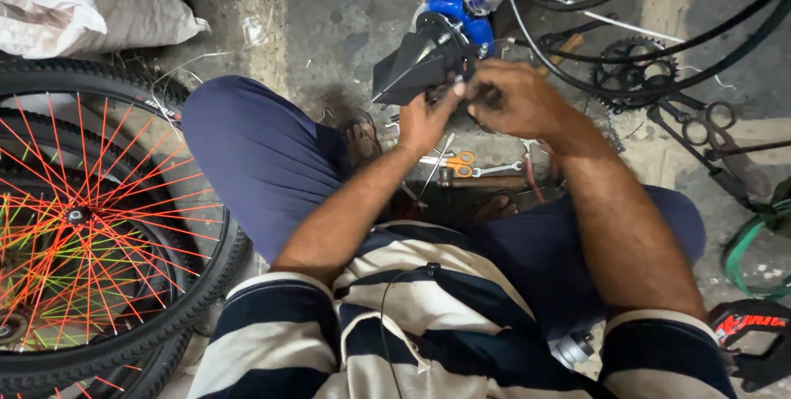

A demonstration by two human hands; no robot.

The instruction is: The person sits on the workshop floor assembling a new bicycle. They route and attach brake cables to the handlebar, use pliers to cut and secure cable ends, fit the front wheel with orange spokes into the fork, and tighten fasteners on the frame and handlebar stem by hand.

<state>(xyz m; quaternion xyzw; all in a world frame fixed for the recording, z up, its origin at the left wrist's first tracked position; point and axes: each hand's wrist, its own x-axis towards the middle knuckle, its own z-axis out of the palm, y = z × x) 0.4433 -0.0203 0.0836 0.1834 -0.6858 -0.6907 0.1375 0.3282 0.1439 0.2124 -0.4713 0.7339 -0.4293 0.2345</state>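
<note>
Floor: I'm sitting on grey concrete (pixel 354 12), knees in blue trousers spread wide, the work up ahead between them.
Wheels: off my left knee lie bike wheels (pixel 91 226) with orange and green spokes, well apart from both hands.
Sack: a white sack (pixel 82 0) sits in the far left corner.
Chain ring: a toothed chain ring (pixel 630 70) lies beyond my right hand, near it but not touching, with black tyre loops crossing over it.
Black part: the black wedge-shaped part (pixel 416 65) is up off the floor, straight ahead of me, just above and left of my fingers. Its long axis runs from lower left to upper right; the thin pointed end aims down-left toward my left knee, and the broad end with its round metal fitting faces up-right.
Blue thing: something blue (pixel 461 16) sits right behind the part, touching or nearly so; I can't tell which.
Left hand: my left hand (pixel 424 119) comes from below, thumb and fingertips pinched on the part's lower right edge.
Right hand: my right hand (pixel 515 98) closes in from the right, fingers curled tight at the fitting end, meeting my left. What they clamp is hidden.
Nearer hand: both touch it; the left sits further under the body.
Scissors: orange-handled scissors (pixel 457 164) and a spanner lie on the floor below my hands.
</note>
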